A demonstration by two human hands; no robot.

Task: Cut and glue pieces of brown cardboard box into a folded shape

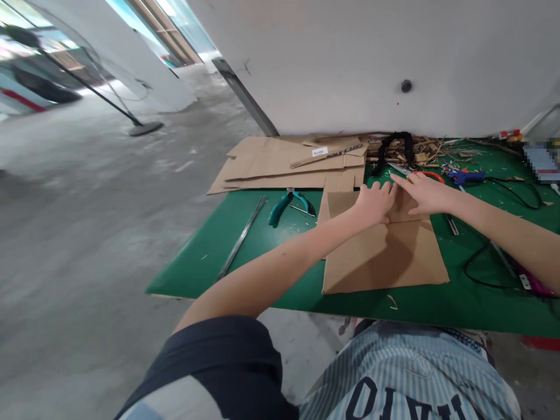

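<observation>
The left hand (373, 204), fingers pressed together, and the right hand (426, 194), fingers slightly spread, lie flat on a folded brown corrugated cardboard sheet (385, 256) at twelve o'clock on a green cutting mat (188, 277).

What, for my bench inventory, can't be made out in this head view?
Head view:
Cardboard sheet: the part under the left hand and right hand is hidden by them.
Orange-handled scissors: partly hidden by the right hand.
Pixelated object: blurred and cut off by the right edge.
White label on the wooden strip: too small to read surely.
</observation>
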